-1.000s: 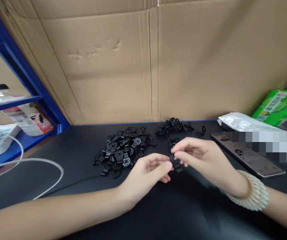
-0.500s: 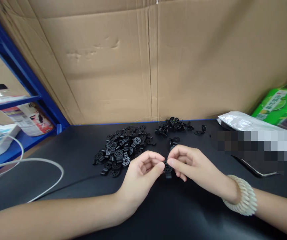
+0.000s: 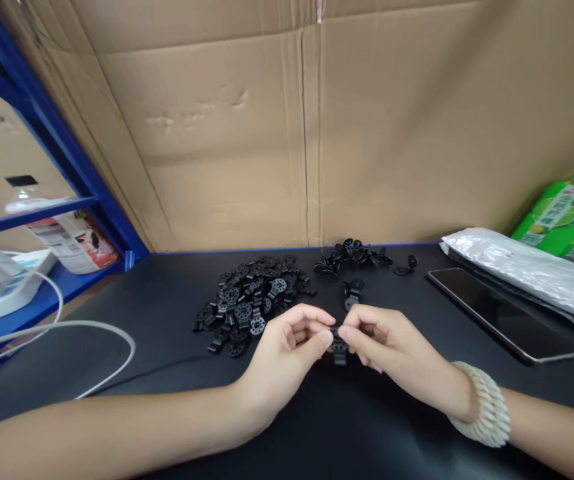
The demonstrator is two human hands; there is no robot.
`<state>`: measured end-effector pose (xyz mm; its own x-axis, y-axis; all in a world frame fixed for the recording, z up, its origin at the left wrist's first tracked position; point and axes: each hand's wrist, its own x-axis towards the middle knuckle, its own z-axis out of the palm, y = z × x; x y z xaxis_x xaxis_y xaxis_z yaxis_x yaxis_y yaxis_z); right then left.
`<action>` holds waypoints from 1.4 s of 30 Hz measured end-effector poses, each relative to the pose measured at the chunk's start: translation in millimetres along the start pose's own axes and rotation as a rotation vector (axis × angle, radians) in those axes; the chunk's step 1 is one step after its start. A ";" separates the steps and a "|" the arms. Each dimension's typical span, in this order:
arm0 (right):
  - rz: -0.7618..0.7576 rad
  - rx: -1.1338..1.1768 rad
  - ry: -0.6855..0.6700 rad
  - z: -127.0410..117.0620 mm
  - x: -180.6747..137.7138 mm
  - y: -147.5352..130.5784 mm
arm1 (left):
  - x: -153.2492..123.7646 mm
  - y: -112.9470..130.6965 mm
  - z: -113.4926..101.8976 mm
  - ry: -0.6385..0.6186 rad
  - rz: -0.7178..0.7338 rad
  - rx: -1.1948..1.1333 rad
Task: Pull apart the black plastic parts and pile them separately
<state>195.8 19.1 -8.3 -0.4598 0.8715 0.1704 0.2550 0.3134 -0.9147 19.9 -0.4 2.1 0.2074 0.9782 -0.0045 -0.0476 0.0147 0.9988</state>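
Two bare hands, lower middle of frame. One black disc part [image 3: 339, 345] between them, tab pointing down. Left hand [image 3: 285, 355] pinching its left side, right hand [image 3: 397, 341] pinching its right; fingertips hide top edge, so no clue what's under there. One big pile [image 3: 249, 297] of similar parts left of center, too tangled to count, right hem blocked by left hand. One smaller heap [image 3: 349, 257] beyond, also uncountable. Right side: one phone [image 3: 501, 313], one silvery bag [image 3: 531, 270], black desk [image 3: 391, 427] underneath. Far left: one bottle [image 3: 74, 243].
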 end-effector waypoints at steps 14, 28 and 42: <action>0.096 0.195 -0.018 -3.6 4.1 4.5 | 55.5 107.6 -92.7 -0.315 0.162 1.167; 0.027 -0.096 0.385 -52.4 26.1 6.5 | 24.3 16.1 -22.8 -0.329 0.692 0.966; -0.176 -0.708 0.269 -44.7 27.4 33.1 | -2.7 -8.5 -10.5 -0.689 1.033 1.101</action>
<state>229.7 70.2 -17.5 -0.3447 0.8200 0.4569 0.7216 0.5428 -0.4297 9.5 -1.0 -6.9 0.9092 0.2079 0.3607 0.1750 -0.9770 0.1221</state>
